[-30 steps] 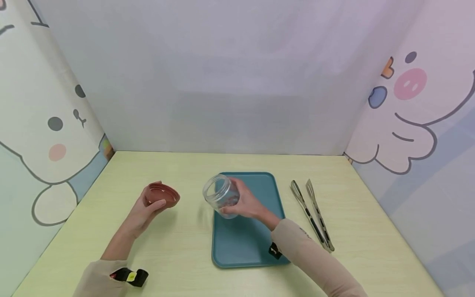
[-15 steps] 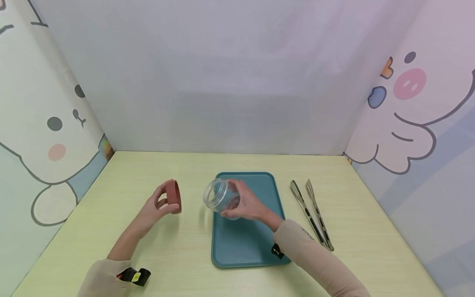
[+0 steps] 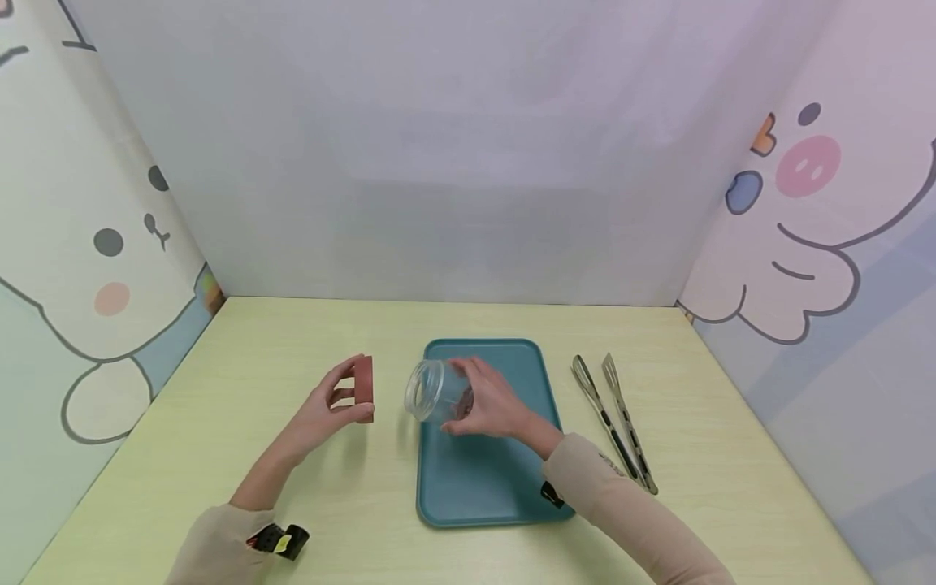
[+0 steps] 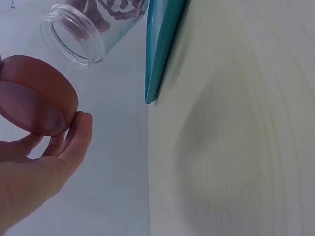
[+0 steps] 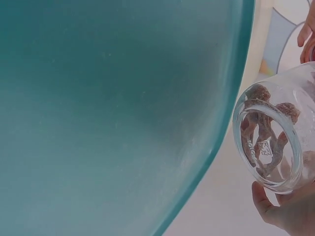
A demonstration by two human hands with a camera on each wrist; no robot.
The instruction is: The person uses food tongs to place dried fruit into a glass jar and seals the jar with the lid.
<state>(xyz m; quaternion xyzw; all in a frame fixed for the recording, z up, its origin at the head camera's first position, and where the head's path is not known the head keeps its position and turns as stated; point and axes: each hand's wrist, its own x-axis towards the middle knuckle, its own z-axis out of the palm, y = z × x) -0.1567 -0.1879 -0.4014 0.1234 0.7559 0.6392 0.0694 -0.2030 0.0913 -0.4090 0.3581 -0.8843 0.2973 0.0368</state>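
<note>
My left hand (image 3: 319, 418) pinches a reddish-brown jar lid (image 3: 363, 390) by its rim, held on edge above the table with its inner side toward the jar. A clear jar (image 3: 431, 394) lies tilted in the grip of my right hand (image 3: 497, 402), mouth to the left, over the tray's left edge. Lid and jar mouth stand a short gap apart; in the left wrist view the jar's threaded mouth (image 4: 74, 37) has no cover. Several brown, sugary-looking lumps (image 5: 266, 105) sit near the jar's base in the right wrist view.
Under the right hand lies a teal tray (image 3: 490, 504) on the pale wooden table (image 3: 351, 520). To its right rest metal tongs (image 3: 621, 431), spread in a narrow V. Cartoon-printed side panels and a plain back panel (image 3: 468, 244) enclose the table.
The left hand has turned the lid from facing up to standing on edge and brought it right, nearer the jar. The right hand has tipped the jar closer to horizontal.
</note>
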